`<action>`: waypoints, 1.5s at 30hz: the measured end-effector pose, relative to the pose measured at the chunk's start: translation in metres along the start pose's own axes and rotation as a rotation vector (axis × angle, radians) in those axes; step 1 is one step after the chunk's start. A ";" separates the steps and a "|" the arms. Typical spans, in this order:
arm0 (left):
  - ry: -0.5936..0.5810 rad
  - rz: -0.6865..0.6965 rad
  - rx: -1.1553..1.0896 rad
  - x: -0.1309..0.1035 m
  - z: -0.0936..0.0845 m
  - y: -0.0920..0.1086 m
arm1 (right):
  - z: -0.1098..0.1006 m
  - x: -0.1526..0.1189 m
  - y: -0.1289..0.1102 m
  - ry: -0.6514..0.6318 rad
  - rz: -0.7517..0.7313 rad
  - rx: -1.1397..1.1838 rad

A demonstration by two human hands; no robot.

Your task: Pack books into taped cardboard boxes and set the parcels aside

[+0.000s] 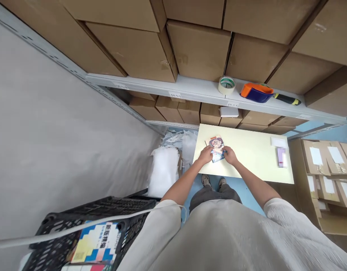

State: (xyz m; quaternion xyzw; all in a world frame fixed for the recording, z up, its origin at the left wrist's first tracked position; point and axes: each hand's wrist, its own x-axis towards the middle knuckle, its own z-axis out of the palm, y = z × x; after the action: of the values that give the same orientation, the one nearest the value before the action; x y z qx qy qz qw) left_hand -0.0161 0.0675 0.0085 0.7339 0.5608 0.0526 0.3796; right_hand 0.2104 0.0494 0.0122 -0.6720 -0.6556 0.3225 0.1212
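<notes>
Over the pale yellow table (250, 150), my two hands are at a small stack of printed booklets or cards (216, 143). The upper piece carries a round, colourful picture on a light ground, and a blue printed part (218, 156) shows nearer to me. My left hand (206, 154) grips the left edge, fingers bent and closed. On the opposite side, my right hand (230, 155) pinches the right edge near the blue part. Whether it is one folded piece or separate ones, I cannot tell.
A shelf above holds cardboard boxes (198, 49), a tape roll (226, 85), an orange-and-blue tape dispenser (257, 93) and a black-yellow handled tool (287, 99). White packing sheets (163, 169) lie left of the table. A black crate (55, 226) stands behind left; boxes (317, 158) stand right.
</notes>
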 end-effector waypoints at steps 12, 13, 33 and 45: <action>-0.212 0.015 0.340 0.013 -0.007 -0.003 | 0.003 -0.018 -0.027 -0.300 0.003 -0.408; -0.200 0.008 0.350 0.009 -0.005 -0.004 | 0.001 -0.009 -0.027 -0.307 0.001 -0.398; -0.188 -0.065 0.410 -0.009 -0.029 -0.011 | 0.011 -0.009 -0.071 -0.278 -0.002 -0.501; -0.158 -0.014 0.362 -0.028 -0.032 -0.022 | 0.016 -0.002 -0.079 -0.290 -0.071 -0.431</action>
State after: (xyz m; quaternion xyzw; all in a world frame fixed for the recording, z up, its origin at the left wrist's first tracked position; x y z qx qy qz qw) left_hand -0.0595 0.0608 0.0273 0.7881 0.5347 -0.1098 0.2846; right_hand 0.1381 0.0522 0.0468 -0.6054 -0.7430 0.2638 -0.1088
